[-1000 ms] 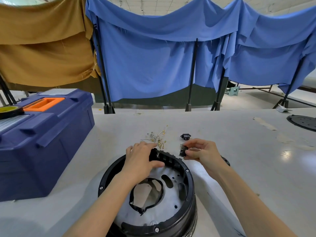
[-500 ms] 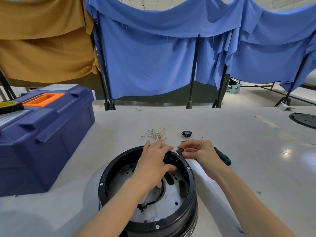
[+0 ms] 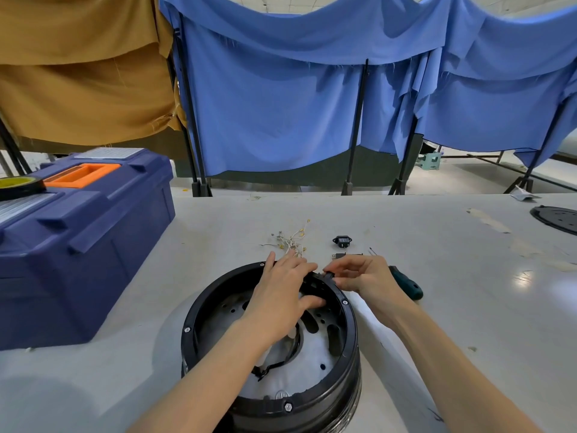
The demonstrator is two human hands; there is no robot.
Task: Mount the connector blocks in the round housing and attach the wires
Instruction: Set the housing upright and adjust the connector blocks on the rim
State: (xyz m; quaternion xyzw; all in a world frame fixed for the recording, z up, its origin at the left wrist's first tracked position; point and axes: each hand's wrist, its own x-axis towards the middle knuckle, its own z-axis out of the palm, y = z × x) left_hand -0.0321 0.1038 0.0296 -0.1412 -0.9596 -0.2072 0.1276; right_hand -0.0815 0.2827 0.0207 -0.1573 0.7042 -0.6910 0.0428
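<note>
Housing: the housing point(image 3: 199, 307) stands on the table point(image 3: 452, 323), close to the near edge, open side up, so its axis runs straight up and down. Inside, a pale plate with slots and holes.
Left hand: the left hand point(image 3: 281, 292) reaches across the opening. Fingers lie over the far rim, thumb tucked inside against the wall, clasping that rim between them.
Right hand: the right hand point(image 3: 365, 276) comes in from outside the far rim, thumb and forefinger pinching a small black block point(image 3: 327, 274).
Block: right at the far rim's outer edge, touching it. Mostly hidden by fingertips, so its long axis cannot be told.
Spare block: a spare block point(image 3: 341, 240) lies flat on the table beyond the right hand, apart from the housing.
Wires: the wires point(image 3: 290, 240) sit in a loose tangle just beyond the left fingertips, ends fanning away towards the far table edge.
Screwdriver: the screwdriver point(image 3: 406, 284) lies behind the right hand, green handle near and to the right, long axis slanting away to the left.
Left side: the toolbox point(image 3: 78, 245) stands well apart from the housing, with a strip of tabletop between.
Right side: tabletop runs wide, out to a dark disc point(image 3: 559, 218) at the picture's edge.
Far edge: just past the wires, then blue cloth point(image 3: 281, 114) hanging on stands.
</note>
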